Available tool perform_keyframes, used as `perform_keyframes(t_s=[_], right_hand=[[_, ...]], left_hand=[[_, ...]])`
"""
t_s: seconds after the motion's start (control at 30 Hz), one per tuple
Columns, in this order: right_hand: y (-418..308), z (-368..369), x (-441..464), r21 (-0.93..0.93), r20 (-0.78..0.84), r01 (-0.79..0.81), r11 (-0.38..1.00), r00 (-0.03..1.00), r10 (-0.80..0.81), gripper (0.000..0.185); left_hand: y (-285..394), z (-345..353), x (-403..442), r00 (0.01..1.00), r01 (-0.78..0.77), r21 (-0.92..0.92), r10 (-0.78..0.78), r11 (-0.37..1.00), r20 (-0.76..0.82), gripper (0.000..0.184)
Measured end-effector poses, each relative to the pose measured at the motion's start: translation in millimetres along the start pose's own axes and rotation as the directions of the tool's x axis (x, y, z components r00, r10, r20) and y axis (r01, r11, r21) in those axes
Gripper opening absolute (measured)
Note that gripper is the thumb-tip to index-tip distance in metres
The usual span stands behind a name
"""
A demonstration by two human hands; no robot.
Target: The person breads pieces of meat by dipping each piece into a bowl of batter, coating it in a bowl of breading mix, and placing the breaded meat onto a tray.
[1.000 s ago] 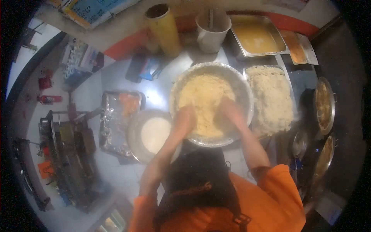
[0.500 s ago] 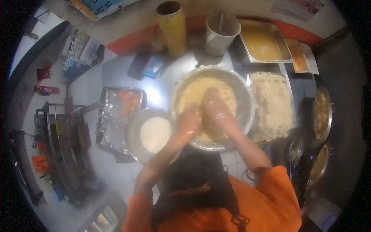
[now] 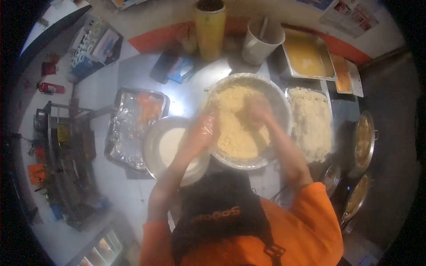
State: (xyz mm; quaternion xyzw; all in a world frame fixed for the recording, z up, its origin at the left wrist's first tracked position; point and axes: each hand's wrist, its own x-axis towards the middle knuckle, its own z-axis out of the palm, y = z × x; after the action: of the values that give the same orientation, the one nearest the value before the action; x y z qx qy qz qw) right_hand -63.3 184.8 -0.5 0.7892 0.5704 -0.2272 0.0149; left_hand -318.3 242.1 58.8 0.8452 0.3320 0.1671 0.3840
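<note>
A large round metal bowl (image 3: 280, 104) holds a pale yellow crumbly mixture (image 3: 237, 133). At the bowl's left side is my left hand (image 3: 206, 128), in what looks like a clear glove; its fingers are blurred at the mixture's edge. My right hand (image 3: 258, 111) reaches into the upper right part of the mixture, its fingers blurred and partly hidden. Left of the big bowl, a smaller metal bowl (image 3: 153, 135) with white contents sits under my left forearm. A tray heaped with pale dough-like material (image 3: 310, 124) lies to the right.
A foil-covered tray (image 3: 126, 128) with orange pieces lies at the left. Behind the bowl stand a tall yellow container (image 3: 210, 33), a white pitcher (image 3: 261, 46) and a metal pan of yellow liquid (image 3: 308, 53). Round pans (image 3: 364, 139) are at the right.
My hands came together near the bowl's middle, then moved apart, the left to the left rim and the right to the upper right. The view has shifted slightly.
</note>
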Motion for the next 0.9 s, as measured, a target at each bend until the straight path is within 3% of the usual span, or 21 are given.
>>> perform_keyframes(t_s=[0.03,0.07,0.13,0.23,0.27,0.3,0.33,0.37,0.4,0.43,0.47,0.5,0.57,0.63,0.67,0.73,0.77,0.8,0.87,0.9], right_hand=[[-4,-16,1,0.072,0.108,-0.009,0.997,0.994,0.002,0.044],[-10,-34,-8,0.067,0.111,-0.001,0.998,0.994,-0.006,0.044],[-20,-73,-32,0.258,0.078,-0.022,0.966,0.997,0.002,0.053],[-37,-95,-61,0.356,0.071,-0.052,0.933,0.997,0.028,0.062],[-40,-88,-71,0.360,0.070,-0.064,0.931,0.997,0.041,0.062],[-45,-77,-87,0.422,-0.077,0.057,0.905,0.997,-0.027,0.061],[-45,-71,-93,0.444,-0.159,0.120,0.888,0.986,-0.054,0.061],[-45,-65,-99,0.457,-0.240,0.185,0.870,0.967,-0.080,0.061],[-42,-60,-103,0.353,-0.111,0.036,0.935,0.994,0.003,0.056],[-38,-54,-105,0.225,0.004,-0.101,0.969,0.995,0.103,0.051],[-27,-20,-108,0.229,0.003,-0.107,0.968,0.994,0.109,0.051],[-12,35,-113,-0.007,-0.046,-0.096,0.995,0.994,0.096,0.044],[-11,58,-116,-0.240,-0.094,-0.100,0.966,0.992,0.079,0.038],[-12,70,-115,0.063,-0.110,-0.032,0.998,0.993,0.039,0.028],[-10,60,-111,0.062,-0.117,-0.032,0.998,0.992,0.039,0.028],[-9,39,-111,0.518,-0.110,-0.068,0.853,0.983,0.145,0.021],[2,67,-109,0.523,-0.106,-0.071,0.849,0.983,0.147,0.021],[20,111,-103,0.371,-0.239,0.072,0.926,0.971,0.021,0.021],[22,125,-92,0.189,-0.363,0.197,0.962,0.924,-0.118,0.021],[4,108,-88,0.182,-0.136,0.110,0.977,0.987,-0.086,0.022]], left_hand=[[11,-12,2,0.998,0.055,-0.039,-0.055,0.998,-0.003,0.025],[5,-12,-1,0.997,0.000,-0.093,-0.008,0.996,-0.083,0.028],[0,-15,-1,0.985,-0.054,-0.143,0.029,0.988,-0.169,0.031],[7,-18,2,0.991,-0.109,-0.130,0.097,0.985,-0.097,0.036],[10,-15,5,1.000,0.006,-0.209,-0.012,0.978,-0.026,0.035],[14,-11,5,0.991,0.130,-0.276,-0.118,0.952,0.061,0.035],[2,4,6,0.992,0.121,-0.275,-0.106,0.954,0.069,0.035],[-22,30,6,0.995,0.063,-0.051,-0.058,0.997,0.081,0.037],[-22,37,6,0.995,0.001,0.174,-0.018,0.985,0.100,0.039],[-22,41,4,0.995,-0.005,0.175,-0.013,0.985,0.103,0.039],[0,31,4,0.958,0.103,0.186,-0.148,0.977,0.247,0.036],[12,27,0,0.881,0.204,0.215,-0.275,0.955,0.386,0.032],[8,37,-5,0.882,0.169,0.196,-0.236,0.966,0.408,0.027],[8,45,-6,0.875,0.168,0.270,-0.270,0.948,0.401,0.028],[11,43,-1,0.879,0.163,0.271,-0.265,0.949,0.398,0.028],[19,39,0,0.875,0.260,0.266,-0.342,0.928,0.342,0.027],[17,40,-2,0.872,0.260,0.270,-0.345,0.927,0.346,0.027],[13,40,-2,0.866,0.233,0.245,-0.316,0.941,0.387,0.027],[7,42,3,0.865,0.190,0.223,-0.271,0.956,0.422,0.028],[6,47,3,0.867,0.174,0.251,-0.269,0.952,0.419,0.027]])
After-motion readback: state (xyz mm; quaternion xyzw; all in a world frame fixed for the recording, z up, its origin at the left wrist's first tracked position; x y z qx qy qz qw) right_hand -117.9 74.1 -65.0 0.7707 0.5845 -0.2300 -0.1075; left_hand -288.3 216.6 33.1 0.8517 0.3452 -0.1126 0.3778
